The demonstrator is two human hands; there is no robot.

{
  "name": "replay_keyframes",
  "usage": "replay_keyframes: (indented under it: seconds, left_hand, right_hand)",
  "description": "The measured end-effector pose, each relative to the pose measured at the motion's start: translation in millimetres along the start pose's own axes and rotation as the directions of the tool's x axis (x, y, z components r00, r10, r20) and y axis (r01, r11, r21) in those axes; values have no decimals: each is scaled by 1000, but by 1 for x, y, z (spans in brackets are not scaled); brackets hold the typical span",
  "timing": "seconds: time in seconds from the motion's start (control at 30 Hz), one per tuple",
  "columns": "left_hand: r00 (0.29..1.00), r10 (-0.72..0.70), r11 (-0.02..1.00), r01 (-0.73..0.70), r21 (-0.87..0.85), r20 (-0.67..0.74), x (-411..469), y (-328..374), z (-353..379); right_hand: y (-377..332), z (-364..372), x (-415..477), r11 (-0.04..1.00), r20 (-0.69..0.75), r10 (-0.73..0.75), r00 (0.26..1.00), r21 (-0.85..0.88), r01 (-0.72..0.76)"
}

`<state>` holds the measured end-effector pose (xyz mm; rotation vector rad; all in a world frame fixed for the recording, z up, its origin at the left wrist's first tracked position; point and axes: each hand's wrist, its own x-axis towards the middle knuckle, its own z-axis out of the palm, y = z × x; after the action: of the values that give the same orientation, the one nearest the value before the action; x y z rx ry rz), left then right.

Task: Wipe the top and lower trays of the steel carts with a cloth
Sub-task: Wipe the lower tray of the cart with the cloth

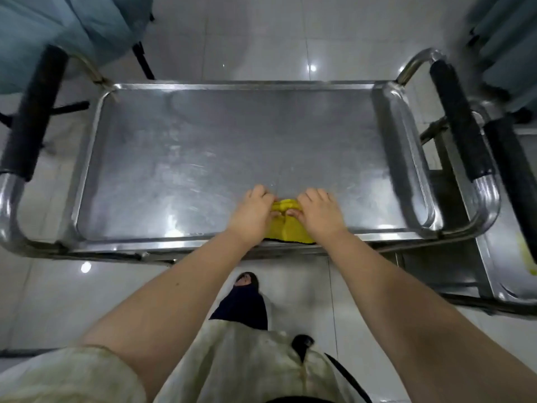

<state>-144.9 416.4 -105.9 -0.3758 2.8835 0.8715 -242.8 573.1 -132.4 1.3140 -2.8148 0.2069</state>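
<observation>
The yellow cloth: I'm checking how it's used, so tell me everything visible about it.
The cloth is bright yellow, soft-looking fabric with a dark edge along its near side. It lies bunched at the near rim of the top tray, mostly hidden under the left hand and right hand, which grip it side by side.

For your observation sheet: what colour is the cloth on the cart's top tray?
Yellow; the head view shows the cloth best.

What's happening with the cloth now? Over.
Left hand and right hand grip yellow cloth. Cloth at top tray near edge. Second cart close on right.
</observation>
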Motion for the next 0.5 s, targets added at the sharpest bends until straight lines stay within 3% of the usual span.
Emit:
replay_keyframes:
  seconds: [0.13, 0.23, 0.37, 0.5]
  left_hand:
    - [962, 87, 996, -82, 32, -259, -61, 19, 13]
    - [922, 168, 983, -130, 128, -350, -113, 41, 35]
    - [944, 146, 978, -92, 189, -295, -163, 62, 73]
    - [990, 60, 980, -34, 194, -128, -180, 56, 114]
  right_hand:
    - [0, -19, -41, 984, -175, -176, 969, 4, 179]
    - [1, -23, -91, 958, -235, -266, 935, 38, 283]
    - [-4, -21, -156, 958, -106, -272, 956, 60, 279]
    - [-6, 10, -195, 961, 55, -263, 963, 100, 257]
